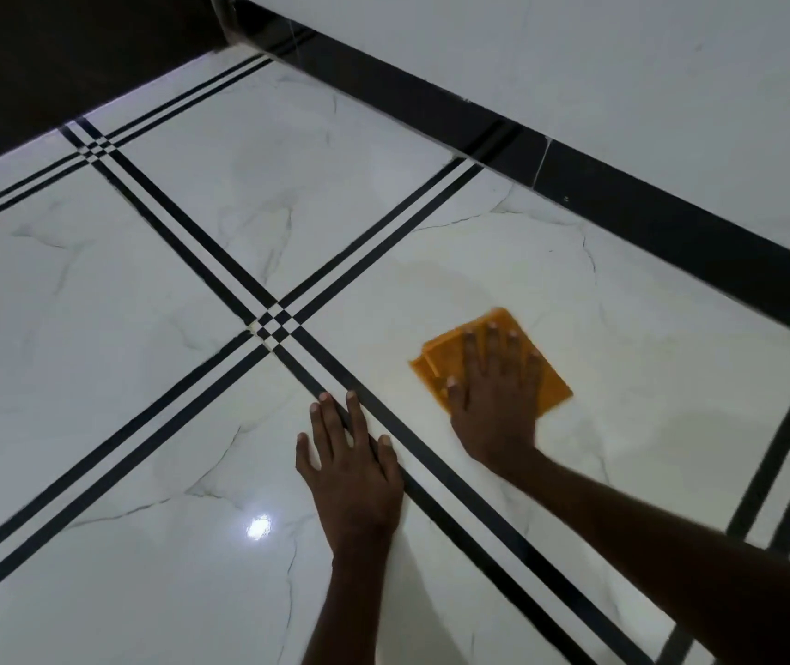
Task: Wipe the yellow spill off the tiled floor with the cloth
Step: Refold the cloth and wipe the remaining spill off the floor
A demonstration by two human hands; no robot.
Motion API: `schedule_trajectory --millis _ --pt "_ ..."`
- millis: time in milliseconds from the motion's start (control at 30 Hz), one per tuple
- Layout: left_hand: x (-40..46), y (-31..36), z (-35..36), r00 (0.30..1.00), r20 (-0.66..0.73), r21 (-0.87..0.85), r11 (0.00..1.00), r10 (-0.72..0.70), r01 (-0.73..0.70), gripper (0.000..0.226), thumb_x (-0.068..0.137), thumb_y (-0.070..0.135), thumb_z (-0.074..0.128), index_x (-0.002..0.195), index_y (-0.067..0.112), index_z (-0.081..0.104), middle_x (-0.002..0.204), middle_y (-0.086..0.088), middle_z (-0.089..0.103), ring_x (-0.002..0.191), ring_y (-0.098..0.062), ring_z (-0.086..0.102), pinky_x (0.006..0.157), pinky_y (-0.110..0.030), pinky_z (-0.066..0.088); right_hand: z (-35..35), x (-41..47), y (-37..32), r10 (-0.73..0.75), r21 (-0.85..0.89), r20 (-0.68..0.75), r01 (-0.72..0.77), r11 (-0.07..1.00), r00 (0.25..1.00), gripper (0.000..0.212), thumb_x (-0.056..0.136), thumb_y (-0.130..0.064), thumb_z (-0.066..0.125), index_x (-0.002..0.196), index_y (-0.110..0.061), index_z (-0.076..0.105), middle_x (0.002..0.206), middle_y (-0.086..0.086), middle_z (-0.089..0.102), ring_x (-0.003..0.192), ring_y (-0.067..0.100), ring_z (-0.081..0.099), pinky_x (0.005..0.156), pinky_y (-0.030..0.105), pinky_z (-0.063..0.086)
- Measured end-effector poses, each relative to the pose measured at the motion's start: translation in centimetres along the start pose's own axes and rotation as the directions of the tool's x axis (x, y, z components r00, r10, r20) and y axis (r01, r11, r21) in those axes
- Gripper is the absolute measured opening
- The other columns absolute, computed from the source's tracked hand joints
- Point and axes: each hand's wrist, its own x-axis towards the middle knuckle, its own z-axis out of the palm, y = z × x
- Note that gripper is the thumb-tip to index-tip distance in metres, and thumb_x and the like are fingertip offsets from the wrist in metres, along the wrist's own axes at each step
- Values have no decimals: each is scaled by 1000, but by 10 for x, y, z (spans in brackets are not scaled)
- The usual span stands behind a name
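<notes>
A folded orange cloth (441,357) lies flat on a white marble-look floor tile (647,376) right of centre. My right hand (496,391) presses down on the cloth with its fingers spread, covering most of it. My left hand (350,467) rests flat on the floor to the left of the cloth, fingers apart across a pair of black tile stripes, holding nothing. A faint pale yellowish smear (436,285) shows on the tile just beyond the cloth. Anything under the cloth is hidden.
Double black stripes (278,324) cross the glossy white floor in a grid. A black skirting (623,204) under a white wall runs diagonally along the far right. A dark area (47,64) lies at the top left. A light glare (258,526) reflects near my left forearm.
</notes>
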Motion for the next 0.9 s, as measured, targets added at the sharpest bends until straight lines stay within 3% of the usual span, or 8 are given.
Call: schedule_trajectory --millis 67,133,267,433,567,633,700,900 --pt "1 -1 4 1000 -4 4 1000 0 0 66 100 45 21 161 19 22 168 -11 19 157 -26 14 122 -54 19 5 48 4 -297 -32 64 300 953 953 68 100 -50 35 160 -19 33 167 15 30 153 40 29 121 63 23" --pt "1 -2 6 1000 -20 8 1000 -5 5 66 100 44 25 161 20 23 168 -11 20 157 -25 15 122 -53 19 -4 109 25 -353 -43 116 360 932 928 73 98 -58 24 158 -18 38 164 16 36 150 40 34 118 62 29" --pt "1 -2 8 999 -48 18 1000 0 1 66 100 43 30 161 18 24 167 -12 22 156 -25 17 122 -51 18 -22 138 102 165 -55 -5 -165 985 986 86 97 -61 2 158 -11 35 164 22 32 150 46 29 122 61 18" --pt "2 -1 4 1000 -23 15 1000 -2 3 67 100 44 28 161 18 22 167 -14 21 156 -27 15 122 -53 17 -20 34 92 602 54 -181 -604 795 778 71 99 -45 37 157 -4 34 161 31 31 149 53 28 118 74 16" --pt "0 -2 2 1000 -24 8 1000 4 -4 67 100 46 26 161 17 21 167 -16 20 156 -28 14 122 -54 16 -3 -11 6 120 3 -78 -121 993 990 71 98 -48 34 160 -13 31 168 19 24 155 44 20 124 64 9" --pt "0 -5 2 1000 -20 3 1000 22 -22 68 100 48 26 160 18 23 166 -15 22 156 -28 15 122 -54 16 0 9 13 -205 -13 42 206 978 978 68 98 -51 35 159 -18 36 167 15 30 154 40 25 123 64 16" --pt "-1 -4 3 998 -61 -6 1000 22 -23 67 99 48 29 158 17 28 164 -17 27 154 -30 19 119 -54 19 -2 45 63 -309 -59 40 311 949 950 68 98 -54 33 156 -21 43 164 13 37 150 38 36 119 64 25" --pt "0 -1 2 996 -73 24 998 51 -49 70 97 52 32 156 15 33 160 -19 33 151 -32 26 114 -56 25 -64 -3 233 351 -31 -46 -352 935 935 76 99 -58 15 162 -17 24 168 19 25 154 42 23 124 63 16"
